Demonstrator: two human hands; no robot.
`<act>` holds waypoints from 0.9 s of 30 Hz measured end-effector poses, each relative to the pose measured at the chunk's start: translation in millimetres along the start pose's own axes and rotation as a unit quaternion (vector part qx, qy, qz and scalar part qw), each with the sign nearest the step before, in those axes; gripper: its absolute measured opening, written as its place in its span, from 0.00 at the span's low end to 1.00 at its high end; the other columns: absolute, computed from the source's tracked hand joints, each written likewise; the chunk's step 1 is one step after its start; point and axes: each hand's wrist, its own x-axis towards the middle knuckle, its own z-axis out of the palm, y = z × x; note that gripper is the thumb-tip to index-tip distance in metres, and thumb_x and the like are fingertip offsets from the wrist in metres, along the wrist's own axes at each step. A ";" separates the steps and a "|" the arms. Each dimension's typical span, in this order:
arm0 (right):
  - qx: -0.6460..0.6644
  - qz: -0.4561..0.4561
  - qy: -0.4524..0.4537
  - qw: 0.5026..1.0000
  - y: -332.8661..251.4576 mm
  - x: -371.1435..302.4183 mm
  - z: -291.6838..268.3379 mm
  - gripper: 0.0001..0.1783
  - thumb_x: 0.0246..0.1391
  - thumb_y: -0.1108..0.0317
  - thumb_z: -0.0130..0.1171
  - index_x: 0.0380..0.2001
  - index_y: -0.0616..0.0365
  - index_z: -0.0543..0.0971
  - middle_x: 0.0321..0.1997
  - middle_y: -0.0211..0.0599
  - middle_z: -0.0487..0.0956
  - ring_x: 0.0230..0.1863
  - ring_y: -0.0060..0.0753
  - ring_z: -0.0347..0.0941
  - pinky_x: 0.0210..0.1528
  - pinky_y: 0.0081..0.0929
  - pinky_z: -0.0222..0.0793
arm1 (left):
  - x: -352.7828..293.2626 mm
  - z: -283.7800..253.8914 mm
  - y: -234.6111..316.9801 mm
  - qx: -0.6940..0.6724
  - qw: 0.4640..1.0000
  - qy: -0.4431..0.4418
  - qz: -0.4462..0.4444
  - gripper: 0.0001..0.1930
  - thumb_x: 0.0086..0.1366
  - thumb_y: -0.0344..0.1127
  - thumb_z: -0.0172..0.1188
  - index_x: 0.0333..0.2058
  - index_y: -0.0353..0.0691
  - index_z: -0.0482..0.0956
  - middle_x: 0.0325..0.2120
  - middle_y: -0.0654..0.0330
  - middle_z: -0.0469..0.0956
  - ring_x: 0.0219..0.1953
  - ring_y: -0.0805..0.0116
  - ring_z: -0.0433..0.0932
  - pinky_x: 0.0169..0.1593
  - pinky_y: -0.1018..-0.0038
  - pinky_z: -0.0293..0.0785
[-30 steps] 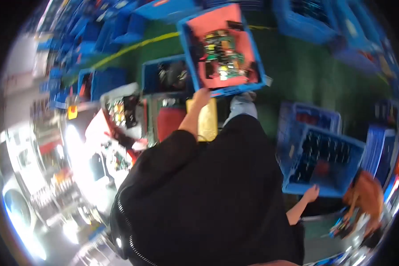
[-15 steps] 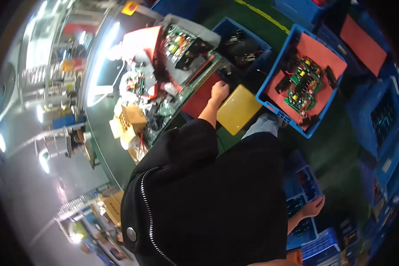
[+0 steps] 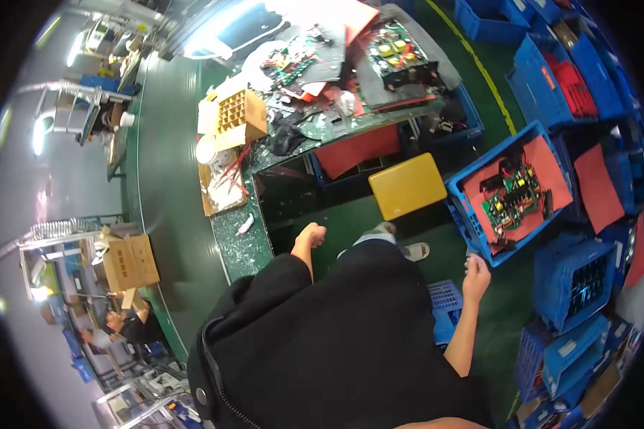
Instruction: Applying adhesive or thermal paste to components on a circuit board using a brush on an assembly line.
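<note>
My left hand (image 3: pixel 311 234) is in mid-air below the workbench edge, fingers loosely curled, with nothing visible in it. Over on the right, my right hand (image 3: pixel 477 277) is just short of the near corner of a blue crate (image 3: pixel 459 227). Its fingers are bent together and no object shows in them; whether they touch the crate I cannot tell. Inside the crate, green circuit boards (image 3: pixel 511 196) with black parts and wires lie on a pink sheet (image 3: pixel 559 179). A yellow, flat-topped piece like a stool seat (image 3: pixel 408 186) stands between the bench and the crate.
The green workbench (image 3: pixel 229 243) carries a divided cardboard box (image 3: pixel 245 114), a black bag (image 3: pixel 286 136) and more circuit boards (image 3: pixel 397 53). Stacked blue crates (image 3: pixel 574 275) line the right side. My shoe (image 3: pixel 416 251) is on the green floor. People sit far off at lower left.
The view has turned and shifted. My left hand has come away from beside the yellow top, back toward me. My right hand has moved forward from low right to the crate's near corner.
</note>
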 end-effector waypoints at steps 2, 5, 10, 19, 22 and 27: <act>0.017 0.013 -0.038 0.999 1.7 -2.2 32.1 0.12 0.58 0.67 0.53 0.38 0.63 0.80 0.32 0.34 0.80 0.31 0.20 0.76 0.30 0.17 0.70 | -7.5 6.1 -2.9 -0.148 0.986 0.073 -0.008 0.10 0.60 0.35 0.50 0.27 0.36 0.77 0.20 0.59 0.78 0.21 0.69 0.77 0.23 0.71 0.72; -0.013 0.018 -0.157 0.987 -11.7 16.3 111.3 0.12 0.56 0.66 0.55 0.36 0.64 0.79 0.27 0.31 0.78 0.26 0.18 0.72 0.26 0.16 0.67 | 5.2 -4.9 -47.0 -0.214 0.972 0.088 0.050 0.12 0.60 0.36 0.50 0.26 0.35 0.76 0.19 0.58 0.78 0.21 0.70 0.76 0.24 0.73 0.71; -0.054 -0.284 -0.231 0.929 -135.4 90.8 257.6 0.12 0.55 0.66 0.55 0.36 0.65 0.79 0.26 0.31 0.77 0.25 0.20 0.71 0.28 0.20 0.68 | -36.0 -46.1 -60.6 -0.341 0.909 0.174 0.163 0.15 0.64 0.42 0.52 0.31 0.34 0.76 0.26 0.59 0.79 0.27 0.72 0.77 0.28 0.74 0.71; -0.421 -0.723 -0.060 0.545 -479.4 180.0 533.7 0.21 0.51 0.53 0.59 0.44 0.51 0.79 0.37 0.48 0.79 0.36 0.47 0.76 0.41 0.39 0.71 | -104.1 -92.9 -137.6 -0.650 0.681 0.276 0.194 0.14 0.66 0.41 0.53 0.34 0.33 0.75 0.27 0.59 0.77 0.29 0.71 0.76 0.34 0.74 0.74; -0.273 -0.833 -0.218 0.429 -519.6 6.0 708.6 0.21 0.51 0.53 0.59 0.45 0.51 0.79 0.38 0.47 0.78 0.37 0.47 0.76 0.42 0.39 0.71 | -124.8 -72.3 -161.9 -0.724 0.583 0.340 0.145 0.14 0.64 0.44 0.52 0.37 0.37 0.75 0.30 0.62 0.79 0.31 0.73 0.77 0.33 0.74 0.73; -0.113 -0.871 -0.406 0.252 -498.1 -212.8 782.1 0.21 0.51 0.52 0.58 0.46 0.50 0.78 0.39 0.46 0.78 0.38 0.46 0.75 0.42 0.39 0.71 | -156.1 57.1 -192.8 -0.886 0.216 0.405 -0.063 0.11 0.59 0.43 0.56 0.31 0.41 0.76 0.27 0.64 0.79 0.28 0.74 0.78 0.30 0.74 0.73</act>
